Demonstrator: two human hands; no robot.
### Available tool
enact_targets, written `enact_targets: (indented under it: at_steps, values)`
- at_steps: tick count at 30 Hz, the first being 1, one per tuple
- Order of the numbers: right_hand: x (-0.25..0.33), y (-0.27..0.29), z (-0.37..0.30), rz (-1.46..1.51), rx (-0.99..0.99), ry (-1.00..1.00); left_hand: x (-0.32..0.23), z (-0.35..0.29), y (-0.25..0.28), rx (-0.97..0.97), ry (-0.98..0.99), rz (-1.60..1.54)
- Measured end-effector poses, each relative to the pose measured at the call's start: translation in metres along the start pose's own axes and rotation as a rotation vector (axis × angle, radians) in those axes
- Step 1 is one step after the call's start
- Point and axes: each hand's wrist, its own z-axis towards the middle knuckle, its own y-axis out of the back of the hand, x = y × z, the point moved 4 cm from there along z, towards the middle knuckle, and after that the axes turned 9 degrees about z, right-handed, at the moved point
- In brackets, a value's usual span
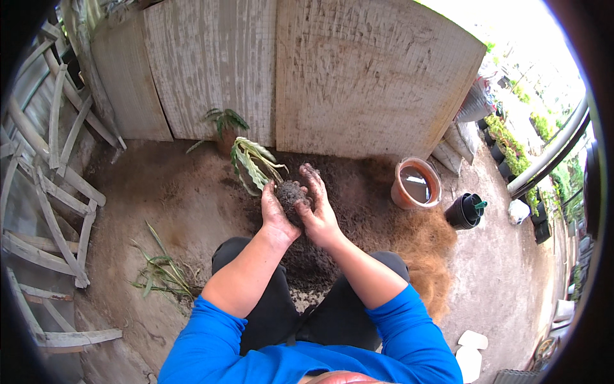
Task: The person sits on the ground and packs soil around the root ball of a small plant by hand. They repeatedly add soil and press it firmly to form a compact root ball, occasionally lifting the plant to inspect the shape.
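Head view. The person squats over a patch of loose dark soil (192,192) on the concrete ground. Both hands are raised together at frame centre. The left hand (276,214) cups the root ball (291,195) from the nine o'clock side, fingers curled against it. The right hand (318,208) closes on the same clump from three o'clock, its soiled fingers arched over the top. The plant (254,163), with striped green-and-pale leaves, extends from the root ball toward eleven o'clock. The root ball is held clear of the ground.

At twelve o'clock from the hands, a smaller green plant (225,121) stands at the base of the weathered board wall (358,70). At three o'clock, well apart, sits a terracotta pot (416,184); beyond it a stack of black pots (468,211). A heap of brown coconut fibre (430,256) lies at four o'clock, near the right knee. Cut grass-like leaves (160,272) lie at eight o'clock. Weathered wooden slats (61,192) lean along the nine o'clock edge. Sleeves are blue.
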Motion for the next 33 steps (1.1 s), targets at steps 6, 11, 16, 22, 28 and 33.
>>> enact_targets:
  at_steps: [6,11,16,22,28,33]
  values:
    - [0.002,0.003,0.002,-0.219,-0.005,0.061,0.001,-0.004,-0.007,0.031,-0.024,0.0]
    - [0.002,0.0,0.001,-0.324,-0.038,-0.036,-0.004,-0.002,-0.004,0.001,-0.04,0.026]
    - [0.017,0.004,0.002,-0.299,-0.068,0.085,-0.003,-0.005,-0.004,-0.006,-0.042,0.04]
    - [0.014,0.003,0.0,-0.413,-0.047,-0.012,0.005,-0.016,-0.028,0.017,-0.116,0.078]
    - [0.033,0.005,-0.001,-0.24,-0.111,0.089,0.001,-0.001,-0.003,-0.063,-0.114,0.131]
    - [0.027,0.007,-0.005,-0.265,-0.152,0.073,0.022,-0.007,-0.006,0.012,-0.214,0.161]
